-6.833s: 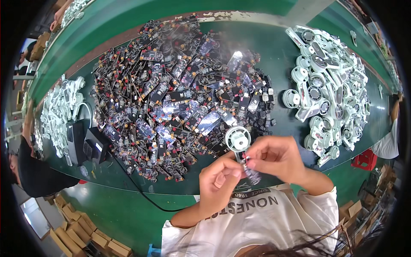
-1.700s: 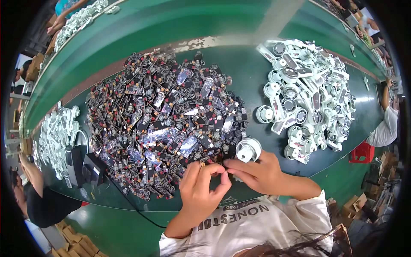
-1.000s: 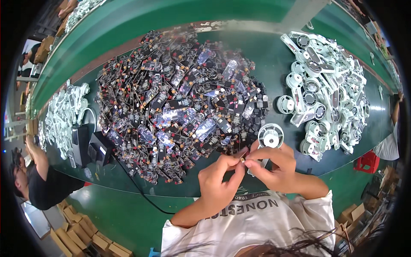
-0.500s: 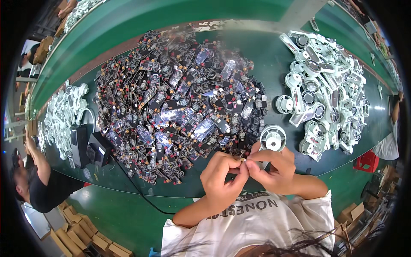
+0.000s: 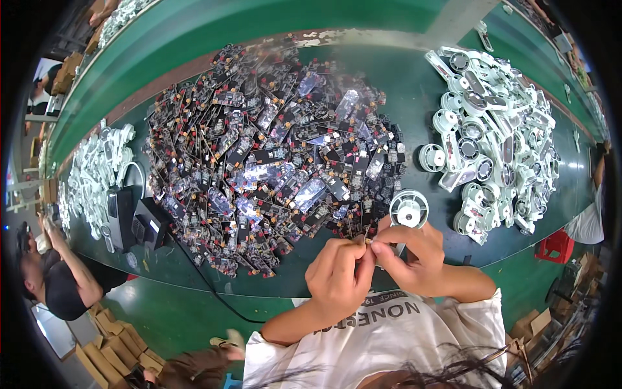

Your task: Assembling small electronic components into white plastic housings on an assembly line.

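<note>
My left hand (image 5: pixel 338 271) and my right hand (image 5: pixel 412 262) meet at the near edge of the bench, fingertips pinched together. A tiny yellowish piece (image 5: pixel 368 240) shows between them; what it belongs to is hidden. Rising from behind my right fingers is the round, open-spoked head of a white handheld fan (image 5: pixel 409 209). Its pale body runs under that hand, which is closed around it. Just beyond my fingertips spreads a large heap of small dark circuit boards (image 5: pixel 265 155) with red and yellow parts, some in shiny film.
White fan housings (image 5: pixel 492 129) are piled on the right, and more white parts (image 5: pixel 97 175) on the left. Beside these stand two black boxes (image 5: pixel 150 223), with a black cable (image 5: pixel 210 292) along the front edge. A red stool (image 5: pixel 554 245) and cardboard boxes (image 5: pixel 107 347) stand below the bench.
The fan head has shifted slightly left and tilted. My left fingers have curled in a little more. Another person's leg and foot have come into view at the lower left.
</note>
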`<state>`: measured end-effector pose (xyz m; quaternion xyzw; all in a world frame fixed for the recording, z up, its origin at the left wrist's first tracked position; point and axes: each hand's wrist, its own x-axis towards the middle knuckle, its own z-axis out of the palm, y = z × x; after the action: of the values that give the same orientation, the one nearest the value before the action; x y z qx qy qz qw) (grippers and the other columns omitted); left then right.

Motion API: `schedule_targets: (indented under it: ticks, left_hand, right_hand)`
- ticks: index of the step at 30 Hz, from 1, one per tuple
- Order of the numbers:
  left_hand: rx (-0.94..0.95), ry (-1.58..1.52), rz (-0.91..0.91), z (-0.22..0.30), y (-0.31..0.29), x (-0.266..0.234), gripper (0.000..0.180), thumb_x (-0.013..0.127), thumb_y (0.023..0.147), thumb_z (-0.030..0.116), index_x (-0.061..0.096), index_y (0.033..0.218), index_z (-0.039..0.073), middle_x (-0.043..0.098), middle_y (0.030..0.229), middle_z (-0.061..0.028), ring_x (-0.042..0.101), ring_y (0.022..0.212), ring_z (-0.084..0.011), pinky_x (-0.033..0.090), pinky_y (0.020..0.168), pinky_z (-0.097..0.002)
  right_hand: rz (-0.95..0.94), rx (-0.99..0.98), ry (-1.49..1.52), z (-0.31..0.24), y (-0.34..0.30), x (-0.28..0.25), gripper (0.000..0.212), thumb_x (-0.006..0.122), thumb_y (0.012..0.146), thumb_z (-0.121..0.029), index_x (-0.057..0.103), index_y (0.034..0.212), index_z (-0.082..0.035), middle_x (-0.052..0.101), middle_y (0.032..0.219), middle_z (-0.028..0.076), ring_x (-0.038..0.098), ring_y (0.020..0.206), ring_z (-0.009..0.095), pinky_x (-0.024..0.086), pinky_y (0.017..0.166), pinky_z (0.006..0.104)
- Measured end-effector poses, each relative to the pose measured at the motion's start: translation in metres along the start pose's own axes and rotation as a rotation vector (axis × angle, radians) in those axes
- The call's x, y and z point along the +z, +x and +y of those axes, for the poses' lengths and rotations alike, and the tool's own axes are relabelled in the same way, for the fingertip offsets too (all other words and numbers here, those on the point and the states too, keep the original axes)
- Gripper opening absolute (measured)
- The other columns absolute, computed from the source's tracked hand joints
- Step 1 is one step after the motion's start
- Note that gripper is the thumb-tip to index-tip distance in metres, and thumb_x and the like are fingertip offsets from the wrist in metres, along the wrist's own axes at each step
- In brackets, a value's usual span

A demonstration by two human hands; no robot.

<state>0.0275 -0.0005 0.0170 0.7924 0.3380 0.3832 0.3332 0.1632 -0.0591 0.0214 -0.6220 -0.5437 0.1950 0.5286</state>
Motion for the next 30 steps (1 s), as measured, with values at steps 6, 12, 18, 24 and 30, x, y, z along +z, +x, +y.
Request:
schedule_targets:
  ticks: [6,12,18,24,30]
  left_hand:
    - [0.040,0.015,0.004,0.000,-0.001,0.002,0.022,0.072,0.070,-0.008,0.058,0.083,0.001,0.061,0.078,-0.0113,0.061,0.062,-0.0250,0.047,0.053,-0.0310]
    - [0.046,0.001,-0.001,-0.006,-0.002,0.003,0.020,0.072,0.071,-0.006,0.057,0.084,0.001,0.062,0.081,-0.0124,0.061,0.062,-0.0251,0.048,0.053,-0.0309]
    - [-0.367,-0.590,-0.270,-0.008,0.011,-0.026,0.014,0.067,0.081,-0.006,0.056,0.073,-0.002,0.062,0.104,-0.0141,0.063,0.075,-0.0115,0.052,0.061,-0.0221]
    - [-0.835,-1.241,-0.591,-0.008,0.001,-0.043,0.013,0.059,0.086,-0.009,0.052,0.079,-0.001,0.054,0.122,-0.0177,0.059,0.098,-0.0136,0.057,0.076,-0.0294]
    - [-0.755,-1.111,-0.455,-0.002,0.005,-0.045,0.017,0.059,0.085,-0.012,0.050,0.073,-0.003,0.047,0.130,-0.0245,0.058,0.116,-0.0341,0.057,0.083,-0.0312]
  right_hand:
    - [-0.007,-0.022,-0.009,0.000,0.001,-0.002,0.015,0.072,0.072,0.005,0.066,0.085,0.000,0.065,0.082,0.012,0.060,0.072,0.021,0.046,0.063,0.0295]
    - [-0.082,0.012,-0.072,0.000,0.002,-0.002,0.013,0.072,0.072,0.002,0.069,0.084,-0.003,0.066,0.083,0.010,0.060,0.073,0.024,0.048,0.064,0.0322]
    - [-0.340,-0.191,-0.237,0.002,0.026,-0.032,0.037,0.076,0.073,-0.022,0.072,0.108,-0.013,0.063,0.112,0.013,0.059,0.094,0.027,0.044,0.076,0.0365]
    - [-0.490,-0.218,-0.173,0.001,0.026,-0.027,0.044,0.066,0.079,-0.036,0.067,0.121,-0.022,0.049,0.136,0.021,0.048,0.118,0.033,0.038,0.089,0.0401]
    - [-0.064,-0.122,-0.736,0.002,0.035,-0.059,0.051,0.076,0.067,-0.010,0.067,0.117,-0.010,0.060,0.106,0.013,0.056,0.099,0.029,0.042,0.089,0.0413]
